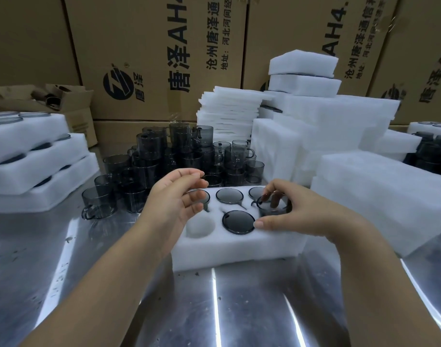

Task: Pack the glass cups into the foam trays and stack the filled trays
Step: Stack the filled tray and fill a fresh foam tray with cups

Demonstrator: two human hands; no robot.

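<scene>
A white foam tray [229, 242] with six round pockets lies on the steel table in front of me. Smoky grey glass cups sit in its back row and in the front middle pocket [238, 221]. The front left pocket [200, 224] holds nothing. My right hand [299, 211] grips a grey glass cup [273, 205] by its rim at the tray's front right pocket, the cup partly sunk in. My left hand [178, 199] hovers over the tray's back left corner with relaxed fingers, holding nothing.
A pile of loose grey glass cups [169, 164] stands behind the tray. Filled foam trays [36, 161] are stacked at the left. Foam blocks and sheets [339, 136] rise at the right. Cardboard boxes [151, 46] wall the back.
</scene>
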